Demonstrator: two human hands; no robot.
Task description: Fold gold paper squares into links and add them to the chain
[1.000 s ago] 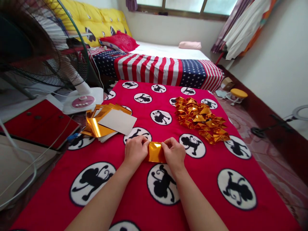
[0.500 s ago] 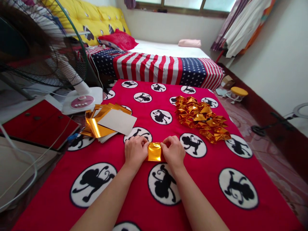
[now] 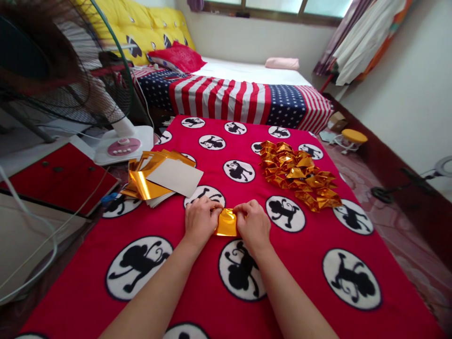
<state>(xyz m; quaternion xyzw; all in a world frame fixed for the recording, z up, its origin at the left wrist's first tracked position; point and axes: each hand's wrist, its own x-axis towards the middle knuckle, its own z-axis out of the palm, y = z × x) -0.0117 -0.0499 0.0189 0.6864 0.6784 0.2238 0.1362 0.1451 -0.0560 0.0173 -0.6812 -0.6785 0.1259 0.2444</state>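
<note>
Pinching foil (image 3: 226, 227) at both sides, left hand (image 3: 199, 222) and right hand (image 3: 254, 224) have closed fingers (image 3: 216, 215); sheets (image 3: 175, 176) lie near the cloth's (image 3: 305, 263) left edge, folded pieces (image 3: 299, 173) near its right.

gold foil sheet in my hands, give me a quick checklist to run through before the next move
1. Left end held: ok, the left hand pinches the gold foil sheet there.
2. Right end held: ok, the right hand pinches it.
3. Edges lined up: cannot tell, fingers cover both ends.
4. Folded gold pieces apart from the hands: ok, they lie off to the right.
5. Loose sheet pile squared up: not ok, the sheets are fanned unevenly.
6. Draught from the fan off the foil: cannot tell, though its blades look blurred.
</note>
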